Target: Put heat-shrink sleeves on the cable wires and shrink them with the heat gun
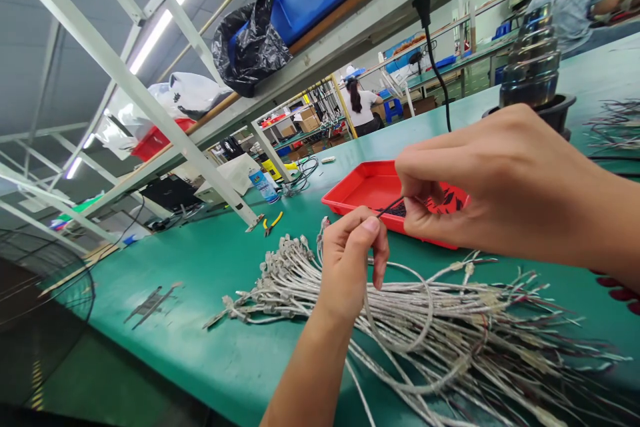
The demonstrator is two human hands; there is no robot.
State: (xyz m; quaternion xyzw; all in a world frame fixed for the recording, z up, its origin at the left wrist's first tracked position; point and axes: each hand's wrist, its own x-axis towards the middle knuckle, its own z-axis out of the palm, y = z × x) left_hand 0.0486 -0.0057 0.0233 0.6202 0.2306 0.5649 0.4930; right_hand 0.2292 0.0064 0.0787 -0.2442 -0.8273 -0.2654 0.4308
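Note:
My left hand (pixel 347 263) is closed in a pinch, thumb against forefinger, above a bundle of cables. From its fingertips a thin black strand (pixel 390 207), like a wire or narrow sleeve, runs to my right hand (pixel 485 187). The right thumb and forefinger pinch the strand's other end. Whether a cable end also sits inside the left fingers is hidden. Beneath both hands lies the bundle of clear-jacketed silvery cables (pixel 400 320), with connectors toward the left and loose wire ends toward the right. Behind the hands stands a red tray (pixel 360 185) holding many short black pieces (pixel 453 200).
Yellow-handled pliers (pixel 273 221) and a blue spray can (pixel 264 185) are farther back on the green table (pixel 185 353). Dark strips (pixel 153 303) lie at left. A dark ribbed bottle (pixel 531 60) stands back right, a fan cage (pixel 45 280) far left. Other people sit beyond.

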